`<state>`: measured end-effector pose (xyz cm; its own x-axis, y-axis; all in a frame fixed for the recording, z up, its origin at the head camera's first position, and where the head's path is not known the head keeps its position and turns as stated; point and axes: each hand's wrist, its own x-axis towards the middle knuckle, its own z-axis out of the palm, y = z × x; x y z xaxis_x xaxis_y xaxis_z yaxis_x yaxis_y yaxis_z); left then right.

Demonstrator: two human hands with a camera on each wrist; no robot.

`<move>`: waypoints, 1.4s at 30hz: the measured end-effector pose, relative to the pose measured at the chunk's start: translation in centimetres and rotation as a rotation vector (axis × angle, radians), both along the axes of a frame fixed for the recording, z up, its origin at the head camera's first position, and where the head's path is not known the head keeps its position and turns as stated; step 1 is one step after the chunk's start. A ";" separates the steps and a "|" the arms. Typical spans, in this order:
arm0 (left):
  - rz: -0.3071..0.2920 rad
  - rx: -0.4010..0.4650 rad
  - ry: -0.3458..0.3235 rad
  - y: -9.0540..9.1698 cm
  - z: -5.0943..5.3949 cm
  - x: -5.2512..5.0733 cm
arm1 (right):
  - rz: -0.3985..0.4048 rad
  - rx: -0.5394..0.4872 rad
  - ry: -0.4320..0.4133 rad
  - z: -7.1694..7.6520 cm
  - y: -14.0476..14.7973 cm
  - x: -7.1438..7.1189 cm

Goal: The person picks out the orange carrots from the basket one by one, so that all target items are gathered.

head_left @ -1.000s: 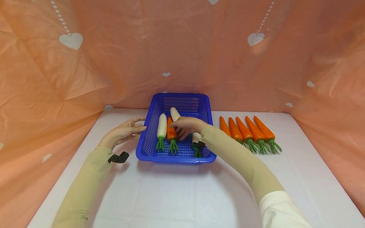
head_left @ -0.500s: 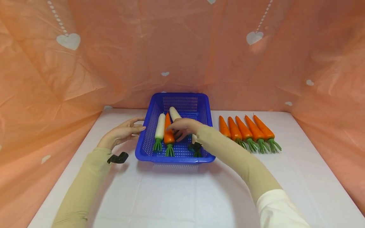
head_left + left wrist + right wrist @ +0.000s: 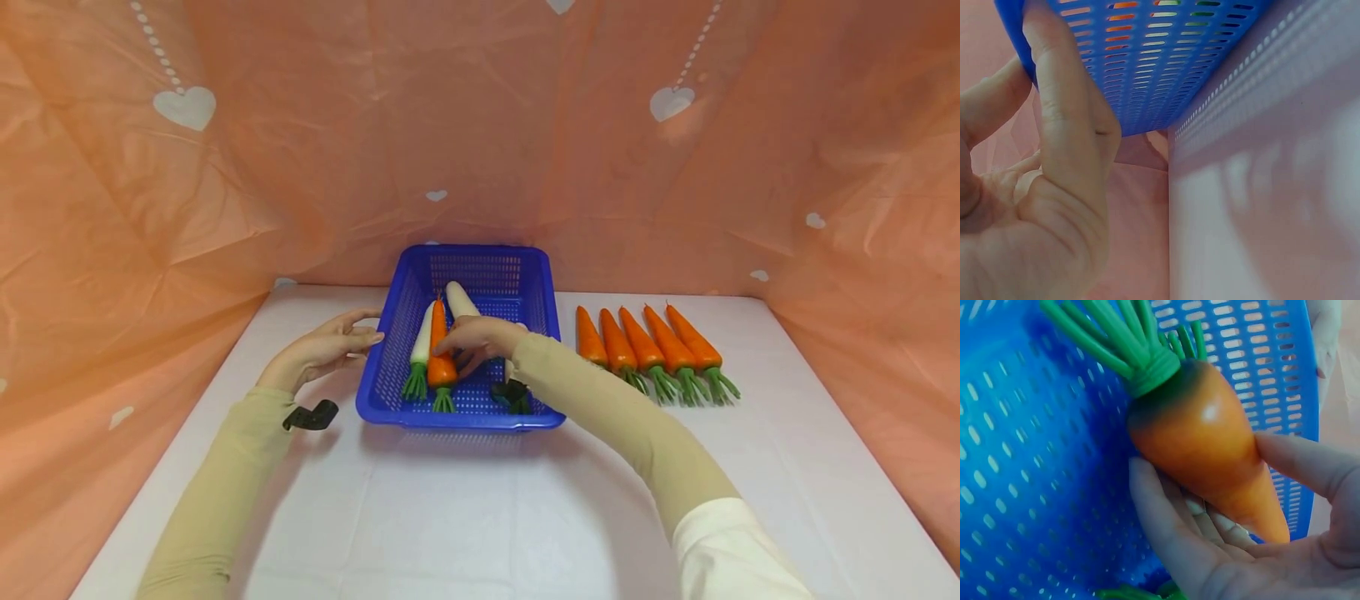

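Note:
My right hand [image 3: 483, 337] is inside the blue basket [image 3: 461, 419], holding an orange carrot [image 3: 442, 367] between thumb and fingers. In the right wrist view, the thumb presses one side of this carrot [image 3: 1210, 437] and the fingers curl along the other, its green stems pointing away. The carrot partly covers a white radish [image 3: 422, 337] by the basket's left wall. A second white radish [image 3: 461, 298] lies farther back, partly behind my hand. My left hand [image 3: 326, 346] holds the basket's left rim; in the left wrist view its fingers [image 3: 1063, 106] lie against the outer wall.
Several orange carrots [image 3: 651, 350] with green stems lie in a row on the white table to the right of the basket. Another pale vegetable in the basket's right side is mostly hidden by my right wrist. A peach cloth [image 3: 480, 150] hangs behind the table.
My right hand has moved the carrot left across the basket, onto the edge of the left white radish, whose stem end has shifted slightly left. My left hand has stayed at the rim.

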<state>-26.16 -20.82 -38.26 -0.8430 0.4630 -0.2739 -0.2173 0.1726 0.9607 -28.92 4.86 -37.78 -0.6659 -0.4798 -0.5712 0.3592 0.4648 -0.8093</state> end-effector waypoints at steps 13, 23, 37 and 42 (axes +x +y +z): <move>0.002 -0.027 0.004 -0.2 0.2 0.1 | -0.118 -0.131 0.118 2.2 2.3 -0.7; 0.005 -0.063 0.013 0.1 0.2 -0.3 | -0.166 -0.309 0.146 6.5 7.0 -1.6; -0.011 -0.049 0.008 0.1 0.1 -0.7 | -0.196 -0.379 0.304 10.5 16.8 -1.2; -0.029 -0.046 0.017 0.1 0.1 -0.7 | -0.214 -0.265 0.357 10.7 21.5 -0.5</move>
